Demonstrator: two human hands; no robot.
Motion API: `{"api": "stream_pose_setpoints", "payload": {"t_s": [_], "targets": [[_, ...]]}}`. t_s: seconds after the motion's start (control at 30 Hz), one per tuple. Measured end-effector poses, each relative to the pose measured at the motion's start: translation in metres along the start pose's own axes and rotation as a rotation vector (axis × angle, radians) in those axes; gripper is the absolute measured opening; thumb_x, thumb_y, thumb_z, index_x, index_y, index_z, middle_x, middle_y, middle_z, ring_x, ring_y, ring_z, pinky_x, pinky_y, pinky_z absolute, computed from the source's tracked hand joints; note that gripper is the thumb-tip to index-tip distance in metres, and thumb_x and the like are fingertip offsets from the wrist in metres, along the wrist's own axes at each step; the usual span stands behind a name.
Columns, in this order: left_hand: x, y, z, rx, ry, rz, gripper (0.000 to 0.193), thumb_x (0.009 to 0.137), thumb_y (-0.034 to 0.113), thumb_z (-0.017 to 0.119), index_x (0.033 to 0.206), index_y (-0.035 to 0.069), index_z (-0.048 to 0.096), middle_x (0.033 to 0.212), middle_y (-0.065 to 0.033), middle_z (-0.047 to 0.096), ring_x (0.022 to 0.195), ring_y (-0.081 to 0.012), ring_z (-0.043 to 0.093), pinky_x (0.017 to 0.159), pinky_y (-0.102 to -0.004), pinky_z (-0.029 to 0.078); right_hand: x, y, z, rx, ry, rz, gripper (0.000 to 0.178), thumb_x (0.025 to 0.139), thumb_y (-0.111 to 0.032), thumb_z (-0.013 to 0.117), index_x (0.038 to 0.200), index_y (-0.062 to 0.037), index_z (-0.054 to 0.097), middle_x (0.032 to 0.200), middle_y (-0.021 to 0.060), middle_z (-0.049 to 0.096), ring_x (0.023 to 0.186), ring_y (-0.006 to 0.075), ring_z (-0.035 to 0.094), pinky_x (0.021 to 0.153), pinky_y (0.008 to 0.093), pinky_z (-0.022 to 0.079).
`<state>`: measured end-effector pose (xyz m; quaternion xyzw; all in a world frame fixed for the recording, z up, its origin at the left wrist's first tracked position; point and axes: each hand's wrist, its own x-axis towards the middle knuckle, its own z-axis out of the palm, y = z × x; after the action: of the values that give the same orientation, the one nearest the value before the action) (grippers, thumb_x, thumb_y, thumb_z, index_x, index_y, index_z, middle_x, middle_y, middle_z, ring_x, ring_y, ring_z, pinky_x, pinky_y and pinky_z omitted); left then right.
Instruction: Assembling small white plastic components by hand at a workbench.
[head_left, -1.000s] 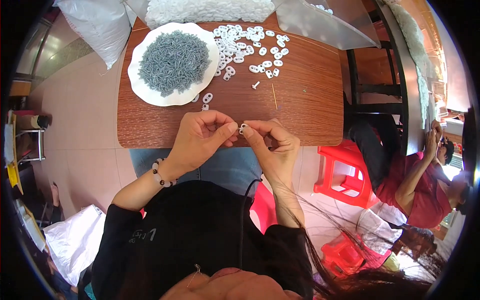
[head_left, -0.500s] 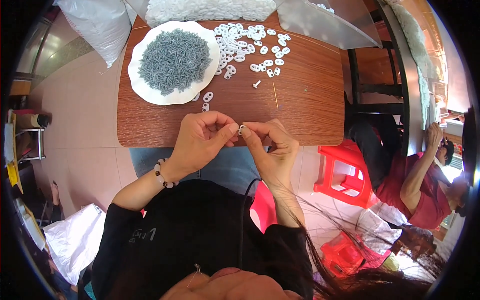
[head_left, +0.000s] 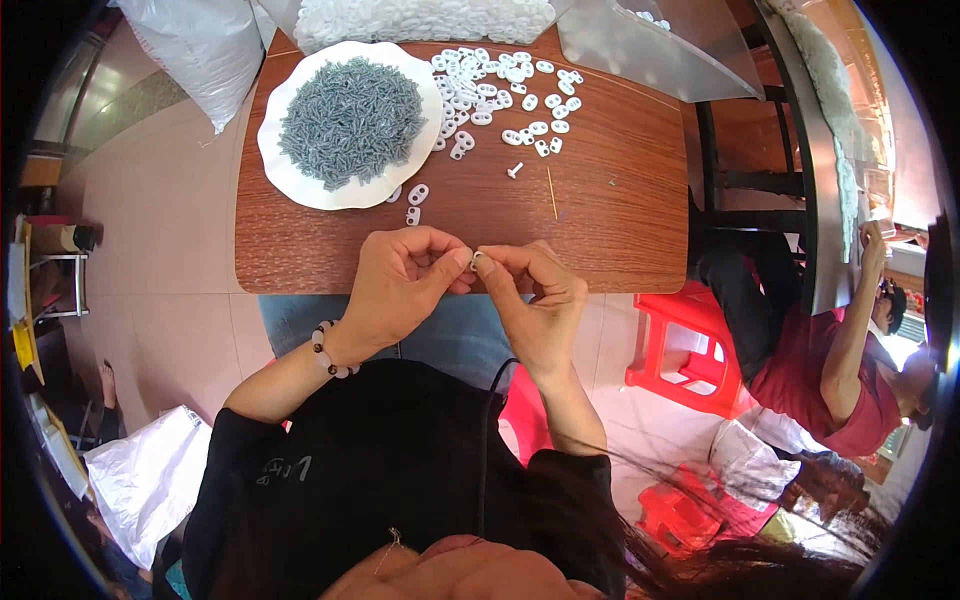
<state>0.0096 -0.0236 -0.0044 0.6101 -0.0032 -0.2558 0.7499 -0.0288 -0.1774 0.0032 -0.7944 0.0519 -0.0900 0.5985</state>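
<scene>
The gap narrows: right hand swings in to the left hand with a small white plastic piece!
Over the last second the right has drifted leftward while the left holds its spot, so both sets of fingertips now crowd one point by the near edge of the brown wood-grain tabletop; close, two-handed fingerwork, by the look of it. The right pinches the piece between thumb and finger; the left is drawn into a tight pinch beside it, its contents, if any, impossible to tell.
</scene>
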Motion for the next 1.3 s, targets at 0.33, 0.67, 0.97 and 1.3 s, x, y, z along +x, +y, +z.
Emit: {"api": "stream_pose_setpoints", "payload": {"t_s": [0.33,0.67,0.97,1.3], "targets": [[0.004,0.0,-0.006,-0.13,-0.071,-0.065,0.022,0.093,0.021,0.059,0.098,0.0,0.065,0.086,-0.0077,0.068,0.075,-0.0119,0.067,0.062,-0.0211,0.054,0.002,0.0,-0.005,0.17,-0.008,0.155,0.008,0.083,0.001,0.067,0.091,0.0027,0.069,0.079,0.0018,0.063,0.07,0.0043,0.055,0.062,0.0172,0.043],[0.007,-0.005,-0.009,-0.333,-0.088,-0.1,0.024,0.093,0.017,0.059,0.099,-0.006,0.064,0.09,-0.0126,0.067,0.079,-0.0159,0.067,0.073,-0.0272,0.057,0.004,0.001,-0.003,0.312,-0.01,0.228,0.008,0.085,0.001,0.064,0.092,0.0034,0.068,0.079,0.003,0.066,0.072,0.0057,0.059,0.066,0.018,0.046],[0.009,-0.005,-0.008,-0.315,-0.064,-0.149,0.022,0.09,0.014,0.063,0.097,-0.006,0.065,0.086,-0.012,0.068,0.074,-0.0146,0.067,0.07,-0.0254,0.057,0.004,0.004,-0.001,0.323,-0.007,0.219,0.009,0.085,0.0,0.064,0.093,0.0036,0.068,0.08,0.0035,0.066,0.072,0.0064,0.059,0.066,0.0185,0.047],[0.01,-0.005,-0.006,-0.251,-0.048,-0.134,0.021,0.089,0.012,0.063,0.097,-0.007,0.065,0.087,-0.0123,0.067,0.076,-0.0145,0.066,0.071,-0.0256,0.057,0.004,0.008,0.0,0.286,0.007,0.197,0.008,0.085,0.002,0.064,0.092,0.0036,0.068,0.079,0.0033,0.066,0.071,0.0058,0.059,0.065,0.0178,0.047]]}}
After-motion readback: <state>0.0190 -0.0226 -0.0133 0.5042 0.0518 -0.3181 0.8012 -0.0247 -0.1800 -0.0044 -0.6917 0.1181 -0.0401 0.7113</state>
